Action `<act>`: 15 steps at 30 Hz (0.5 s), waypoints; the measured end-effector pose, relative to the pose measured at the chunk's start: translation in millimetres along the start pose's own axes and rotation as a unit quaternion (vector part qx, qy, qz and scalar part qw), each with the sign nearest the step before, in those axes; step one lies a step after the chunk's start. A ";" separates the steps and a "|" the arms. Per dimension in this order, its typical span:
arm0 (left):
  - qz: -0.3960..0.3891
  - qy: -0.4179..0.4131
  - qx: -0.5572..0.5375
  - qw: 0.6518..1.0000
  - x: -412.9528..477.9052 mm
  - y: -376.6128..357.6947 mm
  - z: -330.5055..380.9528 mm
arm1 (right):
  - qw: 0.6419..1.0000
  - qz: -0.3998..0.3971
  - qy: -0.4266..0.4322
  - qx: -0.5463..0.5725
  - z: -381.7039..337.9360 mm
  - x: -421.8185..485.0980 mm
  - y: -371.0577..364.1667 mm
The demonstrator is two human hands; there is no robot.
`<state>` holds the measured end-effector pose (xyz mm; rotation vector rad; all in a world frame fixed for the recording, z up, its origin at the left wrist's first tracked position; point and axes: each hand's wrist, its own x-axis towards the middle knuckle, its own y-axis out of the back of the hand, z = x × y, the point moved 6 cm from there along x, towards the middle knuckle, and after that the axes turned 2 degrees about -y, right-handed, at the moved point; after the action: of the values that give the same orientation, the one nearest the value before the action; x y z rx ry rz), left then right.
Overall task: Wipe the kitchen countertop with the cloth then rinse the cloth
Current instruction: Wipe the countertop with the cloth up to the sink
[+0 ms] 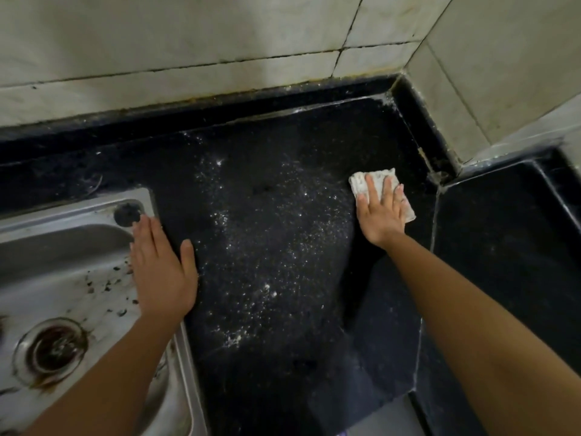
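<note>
The black countertop (283, 146) is the widest surface, closed in at the far side and at the right by a raised dark ledge under the tiled wall (188, 42), with a slab seam (435, 221) running near to far at the right. The steel sink (176, 350) borders it on the left, so the open room for strokes runs leftward and toward the near edge. The left hand (160, 272) rests flat on the sink rim, fingers straight and together. The right hand (382, 215) presses down with straight, slightly spread fingers on the cloth (375, 177), a folded pale pad at the far right near the seam. It looks soft, light and limp; flat pressure on its middle suits wiping, bunching it suits lifting. White specks (251, 253) dust the middle.
</note>
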<state>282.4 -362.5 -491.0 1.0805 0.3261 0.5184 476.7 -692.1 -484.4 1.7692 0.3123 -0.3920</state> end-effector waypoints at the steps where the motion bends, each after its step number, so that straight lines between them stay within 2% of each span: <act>1: 0.001 0.000 0.002 1.000 -0.2 -0.2 -0.1 | 1.000 -0.002 0.009 0.003 -2.9 -6.9 -4.5; 5: -0.003 0.002 0.015 1.000 -1.0 0.6 1.3 | 0.987 0.008 0.143 -0.067 -11.7 -72.8 -36.4; 8: -0.006 -0.001 0.024 1.000 -1.1 -0.3 2.1 | 0.973 -0.042 0.216 -0.065 -3.1 -135.7 -64.5; 11: -0.010 0.000 0.031 0.999 -1.1 -1.8 0.4 | 0.943 -0.066 0.298 -0.136 17.8 -164.2 -75.7; 13: -0.009 -0.003 0.026 1.000 -1.3 -2.7 -0.4 | 0.930 -0.061 0.329 -0.153 24.4 -155.1 -66.4; 15: -0.006 -0.004 0.017 1.000 -0.9 -3.7 -0.6 | 0.937 -0.066 0.306 -0.153 22.0 -129.3 -51.8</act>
<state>282.2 -363.9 -494.6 1.1134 0.3351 0.4999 336.1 -701.8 -479.9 1.5268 0.8895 0.1273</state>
